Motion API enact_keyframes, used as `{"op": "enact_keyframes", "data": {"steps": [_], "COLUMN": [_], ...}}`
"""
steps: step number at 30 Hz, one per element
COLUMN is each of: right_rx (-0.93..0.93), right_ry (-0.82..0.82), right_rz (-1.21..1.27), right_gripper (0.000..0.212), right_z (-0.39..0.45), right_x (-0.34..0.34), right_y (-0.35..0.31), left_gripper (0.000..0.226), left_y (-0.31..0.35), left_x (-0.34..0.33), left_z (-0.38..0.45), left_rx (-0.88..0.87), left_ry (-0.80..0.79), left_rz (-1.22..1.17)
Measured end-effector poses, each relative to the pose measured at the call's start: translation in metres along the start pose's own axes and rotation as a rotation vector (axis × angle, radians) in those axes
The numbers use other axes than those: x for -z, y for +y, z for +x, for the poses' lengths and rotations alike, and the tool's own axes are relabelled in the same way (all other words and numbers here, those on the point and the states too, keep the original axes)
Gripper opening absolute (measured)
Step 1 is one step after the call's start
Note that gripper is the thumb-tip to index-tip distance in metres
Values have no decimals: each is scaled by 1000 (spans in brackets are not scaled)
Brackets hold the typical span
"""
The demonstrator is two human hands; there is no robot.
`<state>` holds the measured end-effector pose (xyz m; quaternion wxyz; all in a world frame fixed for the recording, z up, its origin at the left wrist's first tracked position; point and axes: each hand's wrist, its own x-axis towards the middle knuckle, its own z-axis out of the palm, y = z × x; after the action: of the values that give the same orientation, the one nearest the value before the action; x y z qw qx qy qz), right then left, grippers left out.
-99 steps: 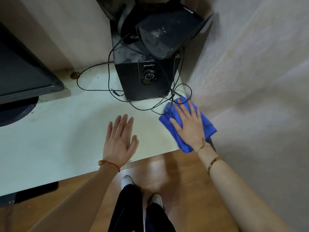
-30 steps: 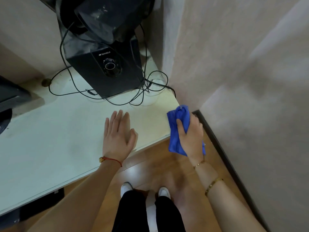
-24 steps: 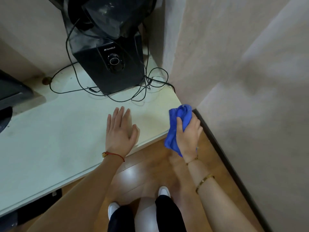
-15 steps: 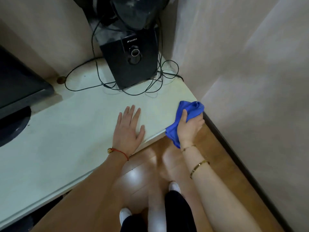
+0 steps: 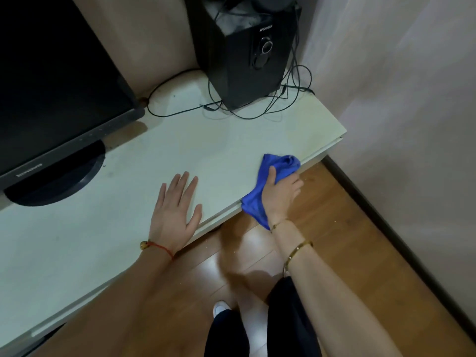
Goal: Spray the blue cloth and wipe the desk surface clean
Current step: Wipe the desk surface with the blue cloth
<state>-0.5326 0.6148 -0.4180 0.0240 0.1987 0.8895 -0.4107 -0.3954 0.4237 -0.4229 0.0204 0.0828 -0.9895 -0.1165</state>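
Note:
The blue cloth (image 5: 279, 167) is bunched over the front edge of the pale desk (image 5: 206, 150), near its right corner. My right hand (image 5: 282, 194) grips it there, thumb on top, with part of the cloth hanging below the edge. My left hand (image 5: 175, 212) lies flat on the desk top with its fingers spread, a hand's width left of the cloth. No spray bottle is in view.
A black speaker (image 5: 244, 47) with tangled cables (image 5: 257, 109) stands at the back right corner. A black monitor (image 5: 51, 94) on a round base (image 5: 59, 181) fills the left. A wall (image 5: 399, 124) closes the right side; wooden floor (image 5: 334, 240) lies below.
My right hand has drawn the cloth off the desk top, bunched it, and now runs it along the front edge near the corner. My left hand has stayed flat.

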Motion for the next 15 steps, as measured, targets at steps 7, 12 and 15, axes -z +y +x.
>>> {"op": "enact_keyframes", "data": {"steps": [7,12,15], "right_rx": [-52,-4,-25], "right_ry": [88,51,76], "right_rz": [-3,-47,-81], "right_gripper": [68,67,64], "right_z": [-43,-59,-27], "right_x": [-31,-31,-19], "right_y": [-8,-5,-8], "left_gripper": [61,62,61], "left_y": [2,0,-1], "left_x": [0,-1,-1], "left_z": [-2,-3,-3], "left_rx": [19,6,2], "left_ry": [13,33,35], "left_rz": [-33,-53,-53]}}
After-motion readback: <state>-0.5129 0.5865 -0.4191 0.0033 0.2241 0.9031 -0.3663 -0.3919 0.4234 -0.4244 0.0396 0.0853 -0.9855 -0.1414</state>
